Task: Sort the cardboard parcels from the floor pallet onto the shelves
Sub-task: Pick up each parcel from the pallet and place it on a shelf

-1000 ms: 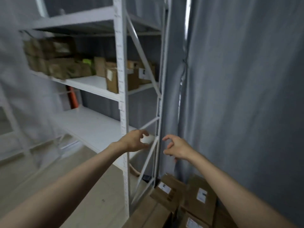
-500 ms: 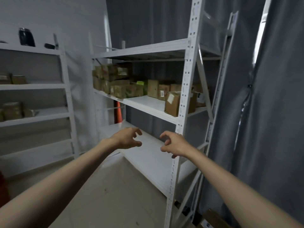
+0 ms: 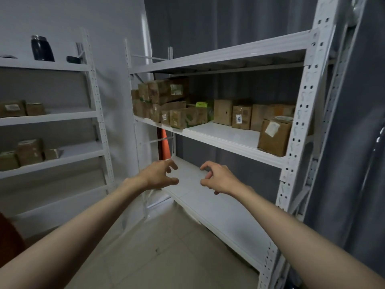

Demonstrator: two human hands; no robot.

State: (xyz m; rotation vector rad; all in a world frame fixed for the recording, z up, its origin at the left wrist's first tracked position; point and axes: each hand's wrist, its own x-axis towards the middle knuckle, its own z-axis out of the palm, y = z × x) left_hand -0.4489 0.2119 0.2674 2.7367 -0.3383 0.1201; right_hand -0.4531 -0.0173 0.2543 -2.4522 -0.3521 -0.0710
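Head view: left hand (image 3: 159, 175) and right hand (image 3: 216, 177) loosely curled, empty; cardboard parcels (image 3: 275, 134) shelved above them, pallet unseen, remainder unknowable.

At frame centre the lower shelf (image 3: 218, 207) lies bare; the white upright (image 3: 300, 113) and cardboard parcels (image 3: 273, 136) block the right.

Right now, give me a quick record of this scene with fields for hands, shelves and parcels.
left hand: fingers loosely curled, holds nothing
right hand: fingers loosely curled, holds nothing
right rack middle shelf: row of cardboard parcels, stacked at its far end
right rack lower shelf: bare where visible
left rack: a few parcels on two shelves
floor pallet: not in view
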